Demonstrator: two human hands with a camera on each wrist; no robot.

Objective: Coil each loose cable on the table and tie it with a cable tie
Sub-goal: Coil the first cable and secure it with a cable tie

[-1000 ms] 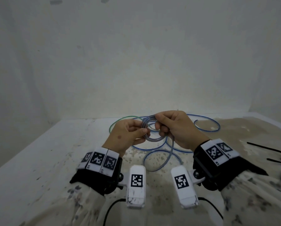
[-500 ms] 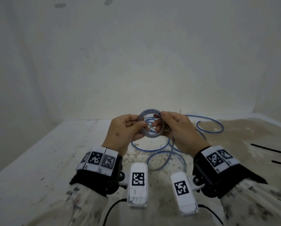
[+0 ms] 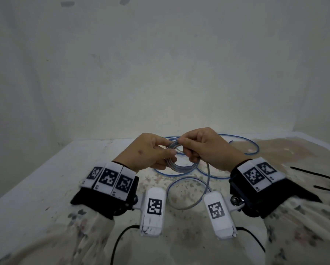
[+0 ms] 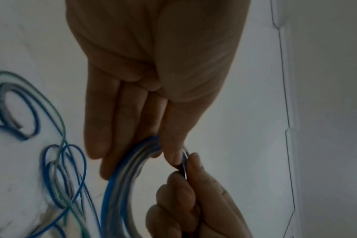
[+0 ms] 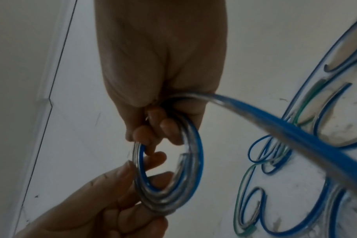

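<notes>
Both hands are clamped on one coil (image 3: pixel 181 165), held just above the table (image 3: pixel 45 188): the left hand (image 3: pixel 148 152) pinches its near-left rim between thumb and fingers, and the right hand (image 3: pixel 208 148) grips its top-right rim with curled fingers. Compared with half a second ago, the coil has dropped lower and tipped flatter, and the right hand has rolled over its top, which suggests another turn is being laid on. Coiling is not finished: a tail (image 3: pixel 187 190) runs from under the right hand and lies in a slack loop on the table between the wrists. Other loose cables (image 3: pixel 242 142), blue and green, lie just beyond the hands and partly under them; the next pull on the tail could snag them. Black cable ties (image 3: pixel 313 175) lie well to the right of the right hand, near the table's right edge. Open table lies left of the left hand, with its left edge well clear. Beyond the hands, the wall (image 3: pixel 160 73) rises just past the cables, so forward room is limited.
</notes>
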